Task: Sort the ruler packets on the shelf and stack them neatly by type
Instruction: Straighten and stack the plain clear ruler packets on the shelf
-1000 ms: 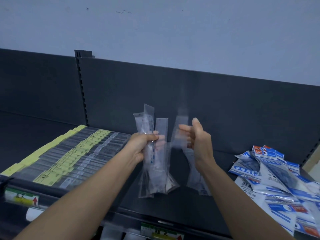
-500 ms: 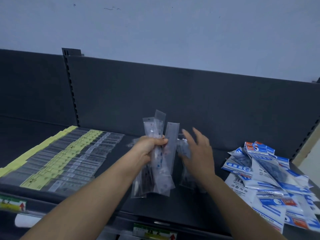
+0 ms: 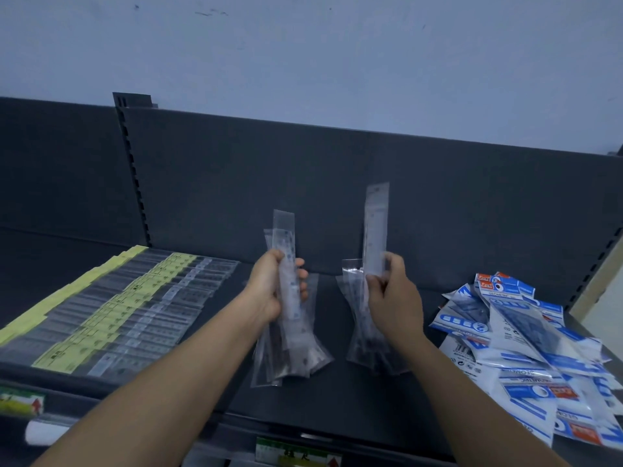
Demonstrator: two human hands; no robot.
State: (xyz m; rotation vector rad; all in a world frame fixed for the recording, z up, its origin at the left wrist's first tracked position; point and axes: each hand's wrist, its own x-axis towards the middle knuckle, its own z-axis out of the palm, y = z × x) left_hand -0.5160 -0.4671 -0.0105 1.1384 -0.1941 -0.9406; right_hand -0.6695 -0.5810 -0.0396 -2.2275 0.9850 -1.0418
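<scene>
My left hand (image 3: 274,289) grips an upright bundle of clear ruler packets (image 3: 290,335) above the middle of the dark shelf (image 3: 323,399). My right hand (image 3: 392,294) holds a second bundle of clear packets (image 3: 365,348), and its fingers pinch one long clear packet (image 3: 376,230) that sticks up well above the others. The bottom ends of both bundles fan out just over the shelf surface; contact with it cannot be told.
A neat row of clear ruler packets with yellow labels (image 3: 111,308) lies on the left of the shelf. A loose heap of blue-and-white packets (image 3: 526,345) fills the right. The dark back panel (image 3: 303,183) rises behind. Price tags (image 3: 296,455) line the front edge.
My right hand drew away from the left bundle, took hold of its own bundle and lifted one long packet upward. The left bundle stayed in place.
</scene>
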